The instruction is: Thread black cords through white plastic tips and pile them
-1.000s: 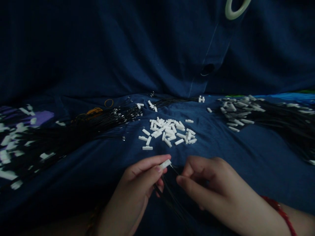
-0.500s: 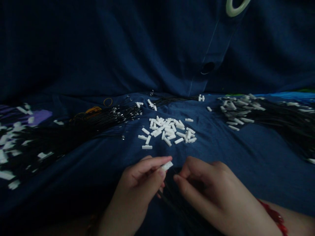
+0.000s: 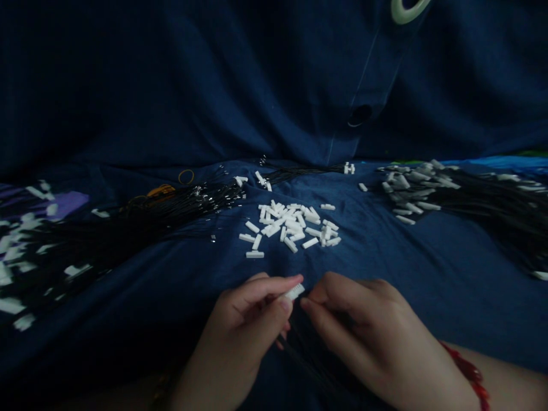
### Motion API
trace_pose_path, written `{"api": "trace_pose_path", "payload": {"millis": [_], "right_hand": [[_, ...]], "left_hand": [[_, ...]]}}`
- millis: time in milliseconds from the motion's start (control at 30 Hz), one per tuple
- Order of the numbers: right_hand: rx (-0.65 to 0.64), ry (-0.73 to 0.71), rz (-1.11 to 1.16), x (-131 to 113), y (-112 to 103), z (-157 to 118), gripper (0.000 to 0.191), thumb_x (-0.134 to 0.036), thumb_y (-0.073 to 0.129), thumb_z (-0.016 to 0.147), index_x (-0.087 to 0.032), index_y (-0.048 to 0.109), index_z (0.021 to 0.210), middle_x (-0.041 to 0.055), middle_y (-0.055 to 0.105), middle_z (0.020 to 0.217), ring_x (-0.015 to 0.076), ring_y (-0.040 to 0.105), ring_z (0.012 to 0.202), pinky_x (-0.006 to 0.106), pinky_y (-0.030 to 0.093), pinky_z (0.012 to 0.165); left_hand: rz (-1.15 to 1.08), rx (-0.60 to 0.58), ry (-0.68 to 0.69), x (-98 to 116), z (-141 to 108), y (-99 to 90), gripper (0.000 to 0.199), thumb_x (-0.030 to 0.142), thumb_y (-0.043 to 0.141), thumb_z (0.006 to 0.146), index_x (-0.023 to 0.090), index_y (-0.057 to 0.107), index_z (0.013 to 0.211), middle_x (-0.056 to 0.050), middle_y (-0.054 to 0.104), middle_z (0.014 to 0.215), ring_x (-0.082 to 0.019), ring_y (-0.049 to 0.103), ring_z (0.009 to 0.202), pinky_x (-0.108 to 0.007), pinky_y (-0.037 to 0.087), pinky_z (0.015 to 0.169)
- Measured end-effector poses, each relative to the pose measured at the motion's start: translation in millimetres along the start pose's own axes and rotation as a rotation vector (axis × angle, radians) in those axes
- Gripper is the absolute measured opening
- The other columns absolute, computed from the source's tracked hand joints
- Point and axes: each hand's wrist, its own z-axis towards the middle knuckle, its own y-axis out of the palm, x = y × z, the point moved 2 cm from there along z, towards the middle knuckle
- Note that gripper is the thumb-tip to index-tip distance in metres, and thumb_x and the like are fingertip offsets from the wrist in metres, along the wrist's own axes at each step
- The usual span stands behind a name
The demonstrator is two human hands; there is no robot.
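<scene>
A small white connector (image 3: 294,291) is pinched between the thumb and index finger of my left hand (image 3: 250,322). Black wires (image 3: 295,354) run down from under that hand toward the bottom of the view. Just right of the connector, my right hand (image 3: 355,325) has its thumb and index fingertip together; a thin wire was faintly visible there before, but what they hold now is too small to make out. Beyond both hands lies a loose pile of white connectors (image 3: 293,222) on the dark blue cloth (image 3: 214,262).
At the left, black wires (image 3: 141,228) with metal tips lie near scattered white connectors (image 3: 12,251), a purple piece (image 3: 71,204) and orange bands (image 3: 160,191). Bundled wires with white connectors (image 3: 422,180) lie at the right. A pale ring (image 3: 402,14) shows at the top.
My left hand has shifted slightly right with the connector, narrowing the gap to my right fingertips. The right hand keeps its pinch almost in place. The background has moved slightly with the camera.
</scene>
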Motion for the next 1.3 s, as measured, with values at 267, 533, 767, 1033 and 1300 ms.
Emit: {"api": "trace_pose_path", "payload": {"millis": [267,533,767,1033,1300], "right_hand": [[0.187,-0.324,-0.498,-3.7,-4.2,-1.4,0.009,-0.015,0.046,0.081,-0.017,0.053,0.086,0.0028,0.055,0.074,0.0180,0.051,0.066,0.031,0.037,0.061],[-0.267,0.247,-0.255,3.7,-7.8,-3.1,0.017,-0.012,0.044,0.074,-0.019,0.056,0.084,0.0013,0.060,0.062,0.0133,0.057,0.049,0.021,0.036,0.041],[-0.364,0.403,0.410,20.1,-26.5,17.7,0.014,-0.016,0.040,0.079,-0.014,0.054,0.075,0.0012,0.064,0.070,0.0136,0.061,0.074,0.022,0.047,0.070],[-0.250,-0.055,0.277,-6.8,-20.4,8.8,0.032,-0.005,0.054,0.075,-0.025,0.061,0.100,-0.0066,0.061,0.101,0.0067,0.055,0.094,0.013,0.039,0.085],[-0.183,-0.038,0.341,-6.7,-6.8,12.9,0.021,-0.005,0.046,0.083,-0.018,0.063,0.081,-0.0054,0.062,0.081,0.0055,0.055,0.080,0.015,0.039,0.075]], "left_hand": [[-0.258,0.071,-0.079,9.0,5.7,0.0,0.021,0.026,0.060,0.073,0.022,0.067,0.093,-0.001,0.064,0.078,-0.010,0.051,0.069,-0.020,0.039,0.064],[-0.185,0.063,-0.095,7.2,5.7,-4.0,0.021,0.027,0.061,0.073,0.023,0.068,0.092,0.000,0.062,0.072,-0.009,0.047,0.062,-0.020,0.034,0.057],[-0.239,0.085,-0.105,10.2,4.7,-2.2,0.020,0.024,0.063,0.071,0.023,0.068,0.090,0.000,0.064,0.074,-0.007,0.047,0.060,-0.018,0.034,0.054],[-0.316,0.025,-0.103,11.0,2.8,-0.5,0.018,0.020,0.061,0.074,0.023,0.068,0.090,0.000,0.065,0.076,-0.008,0.050,0.065,-0.017,0.037,0.056],[-0.264,0.002,-0.084,8.8,4.0,3.0,0.016,0.021,0.060,0.075,0.023,0.069,0.088,-0.001,0.061,0.082,-0.010,0.050,0.070,-0.018,0.039,0.059]]}}
